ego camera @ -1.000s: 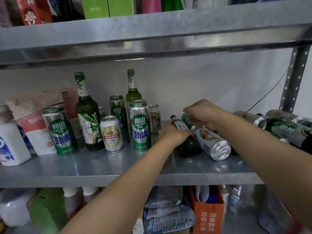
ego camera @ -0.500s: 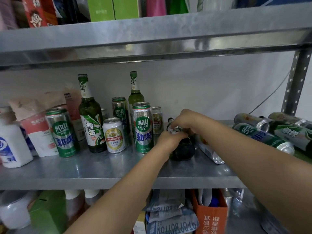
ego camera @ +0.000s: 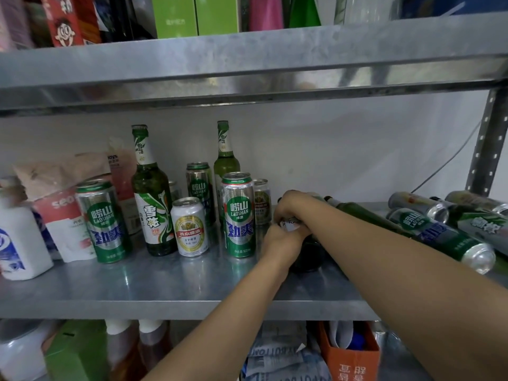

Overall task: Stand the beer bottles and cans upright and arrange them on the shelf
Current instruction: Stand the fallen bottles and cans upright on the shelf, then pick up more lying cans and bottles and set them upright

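**A:** The fingers of the right hand, how do they lie?

**B:** Curled down over the top of a dark bottle, knuckles up. The forearm reaches in from the lower right, across the shelf.

**A:** And the left hand?

**B:** Just below the right one and touching it, with its back to the camera. It is closed round the same bottle, and a scrap of white label shows between the two hands. Its arm comes up from the bottom middle.

**A:** Where is that bottle?

**B:** On the shelf, just right of a tall green can, with its dark base on the metal. The hands cover its neck and cap, so I cannot tell whether it stands straight or leans.

**A:** What else is hidden?

**B:** The left fingertips are behind the hand itself. A brown bottle lies on its side behind the right forearm, which cuts off most of its body. Further right, a green can and a silver can lie on their sides. A labelled bottle beside them runs out past the edge.

**A:** And to the left?

**B:** Two green bottles stand upright among standing cans. A small can is half hidden behind the tall one.
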